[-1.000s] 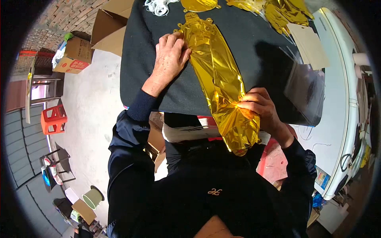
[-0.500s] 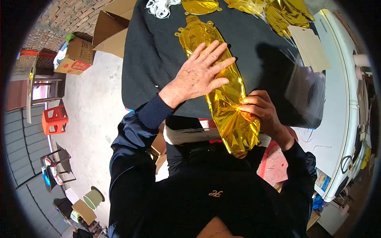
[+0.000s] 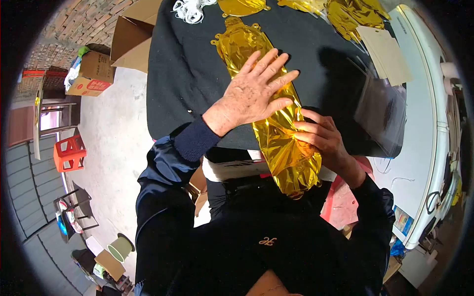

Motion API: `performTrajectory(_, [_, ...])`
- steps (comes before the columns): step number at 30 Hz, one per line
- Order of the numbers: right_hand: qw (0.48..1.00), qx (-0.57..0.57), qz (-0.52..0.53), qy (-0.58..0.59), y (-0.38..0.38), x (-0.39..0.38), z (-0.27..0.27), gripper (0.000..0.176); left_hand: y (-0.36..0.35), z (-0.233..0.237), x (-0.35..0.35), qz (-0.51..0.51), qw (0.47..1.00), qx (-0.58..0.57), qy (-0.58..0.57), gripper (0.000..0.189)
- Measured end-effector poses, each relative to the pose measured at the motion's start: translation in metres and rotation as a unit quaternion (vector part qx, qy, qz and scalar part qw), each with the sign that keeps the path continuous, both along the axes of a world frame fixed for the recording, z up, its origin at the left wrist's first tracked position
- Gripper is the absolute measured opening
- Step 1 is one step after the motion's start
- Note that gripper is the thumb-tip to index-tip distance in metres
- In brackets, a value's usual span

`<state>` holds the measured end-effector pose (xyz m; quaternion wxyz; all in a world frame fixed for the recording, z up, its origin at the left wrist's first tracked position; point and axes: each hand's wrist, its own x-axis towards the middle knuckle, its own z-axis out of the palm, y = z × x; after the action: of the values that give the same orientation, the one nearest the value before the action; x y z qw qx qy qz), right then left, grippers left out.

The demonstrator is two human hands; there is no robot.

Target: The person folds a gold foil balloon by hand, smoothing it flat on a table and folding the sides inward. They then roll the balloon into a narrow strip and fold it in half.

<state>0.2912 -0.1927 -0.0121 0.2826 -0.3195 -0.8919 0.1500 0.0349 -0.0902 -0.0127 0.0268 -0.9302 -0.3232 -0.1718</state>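
Observation:
A long gold foil balloon (image 3: 281, 153), flat and creased with small tabs at its far end, lies slantwise on the black-covered table. Its near end hangs past the table edge over my lap. My left hand (image 3: 249, 93) rests flat across its upper half, palm down with the fingers spread. At the right edge of the foil, my right hand (image 3: 323, 138) pinches the lower half, and creases fan out from its fingertips. The right thumb is hidden.
A white string bundle (image 3: 192, 10) and more gold foil pieces (image 3: 355, 19) lie at the far side of the table (image 3: 192, 74). Cardboard sheets (image 3: 385, 54) and clear plastic sheets (image 3: 380, 113) are on the right. A red stool (image 3: 69, 153) stands on the floor at left.
My right hand's fingers have spread a little along the foil edge. My left hand stays flat on the balloon, nearly in place. The whole view has shifted slightly.

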Motion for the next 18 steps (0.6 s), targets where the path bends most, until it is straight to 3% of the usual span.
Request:
performTrajectory(3, [1.000,-0.008,0.009,0.001,0.001,0.000,0.002,0.029,-0.003,-0.010,0.013,-0.034,0.998,-0.038,-0.032,0.066])
performTrajectory(7, [1.000,0.008,0.005,-0.010,-0.002,0.002,-0.004,0.030,0.000,-0.017,0.016,0.015,0.999,-0.025,0.021,0.068])
performTrajectory(18, [1.000,-0.010,-0.008,0.020,0.001,-0.001,-0.002,0.031,0.021,-0.010,0.000,0.042,0.999,0.022,0.004,0.064])
